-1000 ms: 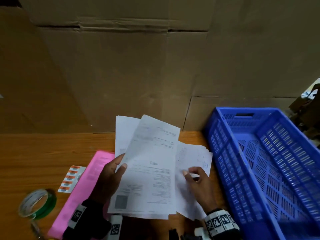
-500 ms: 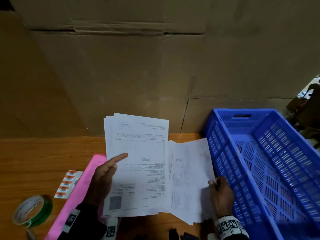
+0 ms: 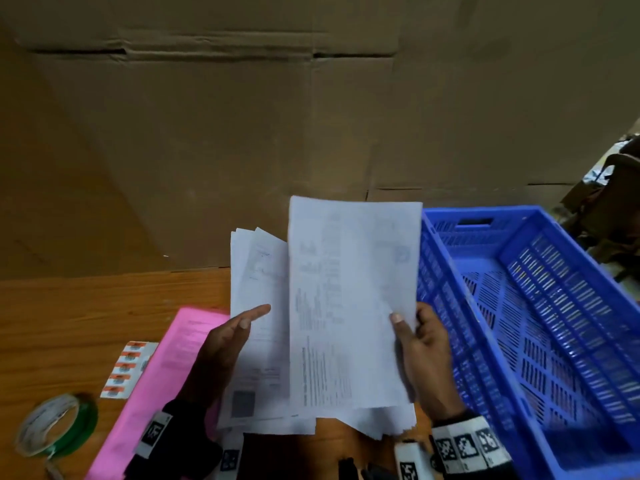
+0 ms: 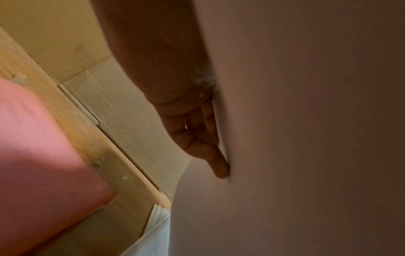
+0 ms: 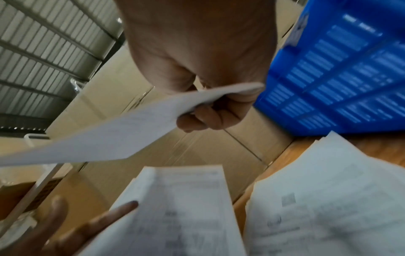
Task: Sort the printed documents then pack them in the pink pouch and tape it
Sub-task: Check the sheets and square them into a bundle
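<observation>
My left hand (image 3: 249, 318) holds a stack of printed documents (image 3: 258, 289) upright over the table, thumb and forefinger on its front and the other fingers (image 4: 206, 138) straight behind it. My right hand (image 3: 403, 323) pinches one printed sheet (image 3: 353, 289) by its right edge, raised and overlapping the stack's right side. In the right wrist view thumb and curled fingers (image 5: 210, 110) clamp that sheet (image 5: 109, 135). Below it several more sheets (image 3: 381, 424) lie on the table. The pink pouch (image 3: 156, 375) lies flat, partly under my left forearm.
A blue slatted crate (image 3: 519, 323) stands at the right, close to my right hand. A green-rimmed tape roll (image 3: 55, 424) and a strip of orange stickers (image 3: 128, 368) lie left of the pouch. Cardboard boxes (image 3: 242, 150) wall off the back of the wooden table (image 3: 86, 306).
My right hand has picked one sheet off the right pile and raised it up and leftward, against the stack in my left hand. The left hand stays in place.
</observation>
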Available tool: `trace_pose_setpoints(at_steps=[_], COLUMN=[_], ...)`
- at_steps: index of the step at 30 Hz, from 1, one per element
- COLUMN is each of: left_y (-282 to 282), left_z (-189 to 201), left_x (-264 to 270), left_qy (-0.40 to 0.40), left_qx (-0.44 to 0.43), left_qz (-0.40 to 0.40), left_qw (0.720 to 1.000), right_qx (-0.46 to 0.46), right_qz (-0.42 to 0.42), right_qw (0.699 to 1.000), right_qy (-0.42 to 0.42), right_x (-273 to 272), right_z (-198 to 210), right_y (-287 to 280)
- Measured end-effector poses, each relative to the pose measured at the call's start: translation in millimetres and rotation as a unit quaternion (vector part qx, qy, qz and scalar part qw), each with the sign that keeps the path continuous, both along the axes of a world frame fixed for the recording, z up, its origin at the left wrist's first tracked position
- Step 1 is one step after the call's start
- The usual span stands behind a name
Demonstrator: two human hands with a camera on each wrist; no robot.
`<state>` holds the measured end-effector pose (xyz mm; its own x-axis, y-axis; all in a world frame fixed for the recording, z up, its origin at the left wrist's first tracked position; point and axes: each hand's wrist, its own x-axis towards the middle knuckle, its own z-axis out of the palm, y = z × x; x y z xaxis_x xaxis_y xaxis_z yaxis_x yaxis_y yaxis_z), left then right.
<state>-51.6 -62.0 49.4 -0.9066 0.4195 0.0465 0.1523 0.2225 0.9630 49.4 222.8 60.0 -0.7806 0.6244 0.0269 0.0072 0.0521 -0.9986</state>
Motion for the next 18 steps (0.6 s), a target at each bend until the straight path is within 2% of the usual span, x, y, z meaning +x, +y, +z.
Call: trace_pose_setpoints(at_steps=[3, 6, 10, 14, 16, 18], left_y=[5.7, 5.8, 1.6, -8.7, -12.8, -15.3], left_z=[1.7, 5.4, 11.0, -5.2, -7.1, -3.2], left_x=[0.9, 2.0, 6.5, 0.2, -0.6, -0.5], left_qy=[-0.017, -0.031, -0.037, -0.014, -0.018, -0.026], left_qx=[0.028, 0.011, -0.011, -0.082, -0.064, -0.022], left_qz=[-0.018, -0.021, -0.016, 0.056, 0.073, 0.062], left_qw=[0.999, 0.999, 0.999, 0.995, 0.995, 0.997], right_qx=[0.029, 0.039, -0.013, -0.005, 0.053, 0.173], right_qz=[0.061, 0.074, 0.086, 0.089, 0.030, -0.024], right_qw=[0.997, 0.992, 0.989, 0.985, 0.981, 0.940], right_qy=[-0.041, -0.091, -0.119, -0.147, -0.187, -0.294], right_x=[-2.4, -3.5, -6.4, -8.8, -8.6, -5.4], right_z=[-7.6, -15.8, -36.5, -47.9, -57.5, -74.2], right_y=[-18.5, -30.2, -33.7, -29.0, -16.7, 4.2])
